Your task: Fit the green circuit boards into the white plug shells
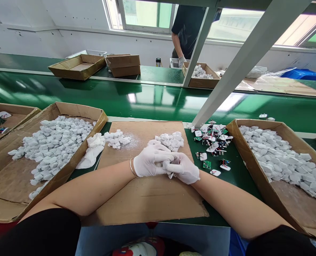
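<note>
Both of my hands wear white gloves and meet over a flat cardboard sheet (144, 202). The fingers of my left hand (152, 160) are curled round small white plastic pieces. My right hand (183, 169) pinches at the same spot, its fingertips touching the pieces; exactly which piece each hand grips is partly hidden. Just beyond my hands lies a pile of white plastic pieces (174, 140). A smaller pile of white pieces (117, 139) sits at the sheet's far left, beside a crumpled white glove (92, 151).
A cardboard tray (101, 119) heaped with white pieces stands left, another cardboard tray (235, 142) right. Green circuit boards with wires (212, 138) lie between sheet and right tray. A slanted metal post (243, 67) rises beyond. A co-worker (188, 32) stands across the green conveyor belt (147, 97).
</note>
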Available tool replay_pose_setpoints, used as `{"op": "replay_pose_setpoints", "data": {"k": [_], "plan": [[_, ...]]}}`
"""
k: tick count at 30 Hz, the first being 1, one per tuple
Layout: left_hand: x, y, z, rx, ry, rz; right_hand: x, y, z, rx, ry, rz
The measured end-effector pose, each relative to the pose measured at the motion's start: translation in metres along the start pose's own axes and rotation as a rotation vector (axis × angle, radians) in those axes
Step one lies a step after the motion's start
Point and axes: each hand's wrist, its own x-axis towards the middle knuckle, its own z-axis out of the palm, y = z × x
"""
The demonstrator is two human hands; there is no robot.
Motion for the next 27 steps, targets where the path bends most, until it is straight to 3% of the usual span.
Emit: {"op": "replay_pose_setpoints", "data": {"k": [5, 10, 16, 22, 27], "plan": [[-0.008, -0.007, 0.005, 0.041, 0.078, 0.066, -0.002, -0.005, 0.003, -0.061, 0.011, -0.001], [-0.006, -0.003, 0.002, 0.028, -0.046, -0.011, 0.000, -0.004, 0.001, 0.013, -0.053, -0.039], [0.003, 0.010, -0.004, 0.117, -0.061, -0.085, 0.001, 0.002, -0.001, -0.026, 0.050, 0.006], [0.006, 0.013, -0.002, 0.225, -0.129, -0.170, 0.007, 0.013, -0.006, -0.083, 0.099, -0.057], [0.002, 0.013, 0.004, 0.305, -0.038, -0.172, 0.007, 0.018, -0.010, -0.247, 0.139, 0.020]]}}
